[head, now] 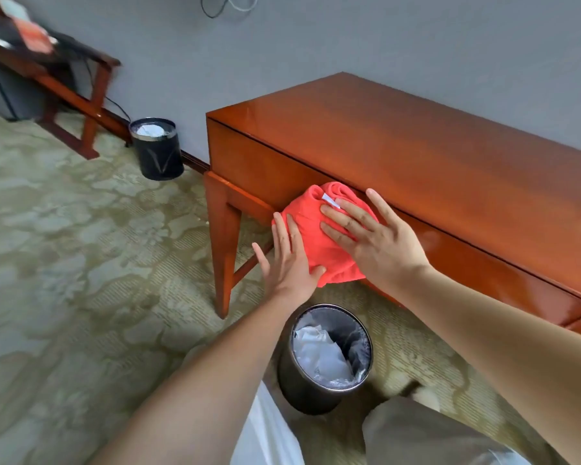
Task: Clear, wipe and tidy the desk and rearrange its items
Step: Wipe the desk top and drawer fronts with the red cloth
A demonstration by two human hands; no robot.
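Pressing with the right hand (373, 236), flat and spread-fingered, on a bunched red cloth (312, 226) against the front edge of the desk (416, 146), near its left end. Steadying the cloth's left side with the left hand (289, 260), straight-fingered, thumb against the lower fold. Gripping nothing with either hand. Below the desk's front edge, on the carpet: a bin (302, 387) lined with clear plastic, holding crumpled white paper. Left of the desk, by the wall: a second dark bin (158, 156). Farther left of the desk: another wooden table (91, 95), blurred.
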